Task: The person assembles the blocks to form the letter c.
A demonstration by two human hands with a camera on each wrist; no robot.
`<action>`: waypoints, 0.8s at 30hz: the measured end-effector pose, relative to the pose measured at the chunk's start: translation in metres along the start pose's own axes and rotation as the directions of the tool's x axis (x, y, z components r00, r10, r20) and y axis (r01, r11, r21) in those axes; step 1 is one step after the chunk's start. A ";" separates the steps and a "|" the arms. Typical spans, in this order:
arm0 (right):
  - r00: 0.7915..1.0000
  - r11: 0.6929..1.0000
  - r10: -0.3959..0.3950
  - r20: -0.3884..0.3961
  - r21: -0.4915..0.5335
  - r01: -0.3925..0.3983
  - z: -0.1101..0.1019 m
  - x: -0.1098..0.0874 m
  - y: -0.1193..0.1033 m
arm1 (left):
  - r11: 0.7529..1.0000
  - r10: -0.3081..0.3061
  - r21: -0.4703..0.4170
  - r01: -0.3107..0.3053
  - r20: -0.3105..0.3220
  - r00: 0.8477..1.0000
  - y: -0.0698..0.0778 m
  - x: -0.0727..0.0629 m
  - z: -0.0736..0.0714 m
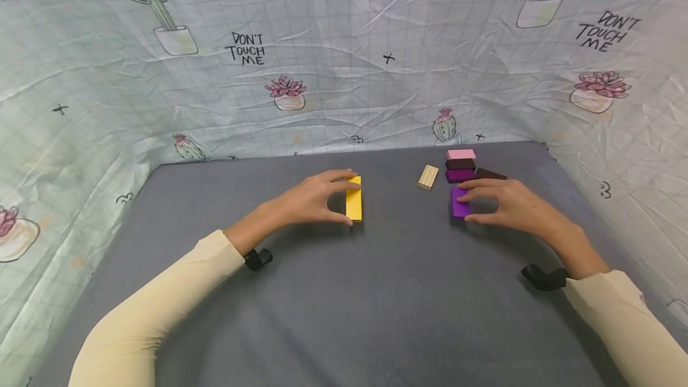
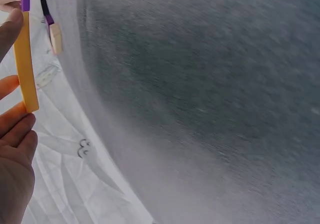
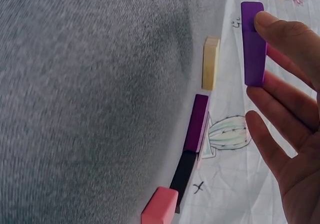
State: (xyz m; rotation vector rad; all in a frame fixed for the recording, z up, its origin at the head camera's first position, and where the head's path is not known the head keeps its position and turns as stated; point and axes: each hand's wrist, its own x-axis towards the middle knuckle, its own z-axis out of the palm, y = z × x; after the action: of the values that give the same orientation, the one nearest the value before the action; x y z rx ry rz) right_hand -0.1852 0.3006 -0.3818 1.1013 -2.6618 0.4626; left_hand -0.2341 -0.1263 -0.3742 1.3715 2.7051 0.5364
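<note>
My left hand pinches a yellow block by its ends, thumb on the near end and fingertips at the far one. In the left wrist view the yellow block spans from thumb to fingers. To the right, my right hand pinches a violet block between thumb and fingers. The right wrist view has the violet block held at the thumb and fingertips, with one finger off it. Just beyond the right hand lie a dark purple block and a dark brown block, the latter partly hidden by the hand.
A plain wooden block lies left of the dark purple one. Behind sit another dark block and a pink block. The grey tabletop meets a printed cloth at the back and sides.
</note>
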 end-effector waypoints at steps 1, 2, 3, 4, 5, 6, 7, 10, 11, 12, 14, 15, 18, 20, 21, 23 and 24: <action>1.000 1.000 -0.001 0.000 0.006 0.001 0.000 0.001 -0.001 | 1.000 -0.006 0.002 0.006 0.001 1.000 -0.002 -0.001 0.000; 1.000 1.000 -0.004 0.000 0.008 0.004 0.000 0.002 -0.002 | 1.000 -0.015 0.002 0.014 0.003 1.000 -0.003 -0.003 0.001; 1.000 1.000 -0.008 -0.001 0.012 0.008 0.001 0.003 -0.003 | 1.000 -0.021 0.008 0.021 0.005 1.000 -0.005 -0.004 0.001; 1.000 1.000 -0.016 -0.003 0.012 0.016 0.001 0.004 -0.004 | 1.000 -0.027 0.016 0.027 0.006 1.000 -0.007 -0.005 0.002; 1.000 1.000 -0.023 -0.006 0.014 0.023 0.001 0.005 -0.006 | 0.999 -0.033 0.019 0.033 0.005 0.999 -0.008 -0.007 0.003; 0.999 0.999 -0.030 -0.011 0.011 0.030 0.002 0.006 -0.007 | 0.999 -0.038 0.025 0.038 0.002 0.999 -0.010 -0.008 0.004; 0.999 0.999 -0.036 -0.013 0.013 0.036 0.003 0.007 -0.008 | 0.999 -0.043 0.029 0.043 -0.004 0.999 -0.011 -0.009 0.006; 0.999 0.999 -0.045 -0.011 0.013 0.045 0.006 0.010 -0.011 | 0.997 -0.058 0.039 0.059 -0.025 0.998 -0.015 -0.013 0.009; 0.999 0.999 -0.044 -0.007 0.019 0.044 0.007 0.010 -0.012 | 0.997 -0.061 0.037 0.062 -0.030 0.998 -0.016 -0.014 0.010; 0.999 0.999 -0.042 -0.004 0.026 0.042 0.009 0.011 -0.013 | 0.997 -0.062 0.035 0.063 -0.035 0.997 -0.016 -0.015 0.011; 0.999 0.998 -0.043 0.002 0.037 0.043 0.010 0.013 -0.015 | 0.997 -0.063 0.035 0.064 -0.040 0.997 -0.018 -0.016 0.011; 0.999 0.998 -0.045 0.004 0.042 0.045 0.011 0.014 -0.017 | 0.997 -0.062 0.033 0.064 -0.039 0.997 -0.018 -0.017 0.011; 0.998 0.997 -0.059 -0.002 0.057 0.059 0.012 0.017 -0.021 | 0.997 -0.067 0.041 0.068 -0.027 0.997 -0.021 -0.019 0.012; 0.997 0.995 -0.076 -0.015 0.060 0.076 0.013 0.019 -0.024 | 0.996 -0.075 0.046 0.076 -0.015 0.997 -0.024 -0.019 0.012; 0.996 0.994 -0.082 -0.021 0.064 0.084 0.013 0.021 -0.025 | 0.996 -0.080 0.049 0.081 -0.009 0.997 -0.025 -0.020 0.012; 0.996 0.993 -0.090 -0.029 0.072 0.091 0.014 0.023 -0.027 | 0.994 -0.089 0.056 0.089 0.003 0.996 -0.027 -0.020 0.014; 0.995 0.993 -0.091 -0.032 0.072 0.093 0.015 0.024 -0.028 | 0.994 -0.092 0.057 0.091 0.008 0.996 -0.028 -0.020 0.014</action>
State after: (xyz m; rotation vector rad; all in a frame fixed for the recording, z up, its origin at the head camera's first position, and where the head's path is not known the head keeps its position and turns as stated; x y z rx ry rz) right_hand -0.1829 0.2609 -0.3823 1.2232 -2.5752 0.5577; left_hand -0.2404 -0.1538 -0.3989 1.2508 2.7790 0.4469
